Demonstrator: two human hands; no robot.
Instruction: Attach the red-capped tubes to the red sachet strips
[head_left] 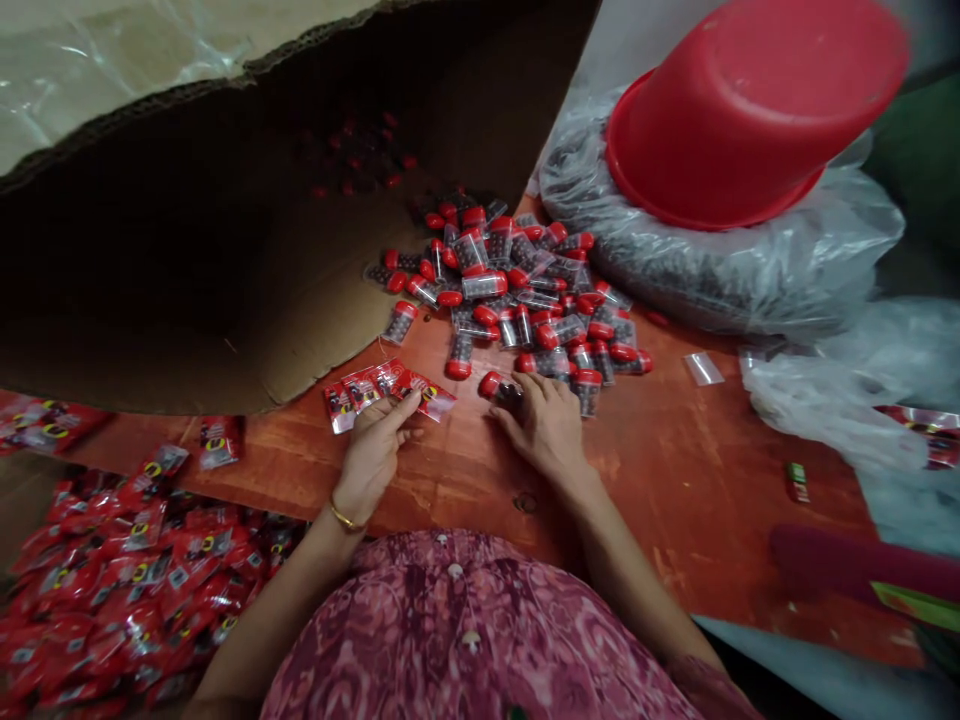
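My left hand [373, 452] is closed, thumb pressed over a small fan of red printed plastic packets [363, 388] just above the table. Dark fingers-width gaps between the packets are too small to make out. My right hand [553, 428] is at the near edge of a pile of small clear bottles [484, 285] with red caps and dark bead-like contents. Its thumb and fingers curl around one small red-capped bottle [493, 385], which lies with the cap pointing left. Part of that bottle is hidden by the fingers.
A large cardboard box [315, 340] lies open at the left, with more bottles inside. Many filled red packets [142, 590] are heaped below left. An upturned red bucket [720, 130] rests on a clear plastic bag [690, 280]. The orange-red table [660, 480] carries a small green-and-red item [797, 482].
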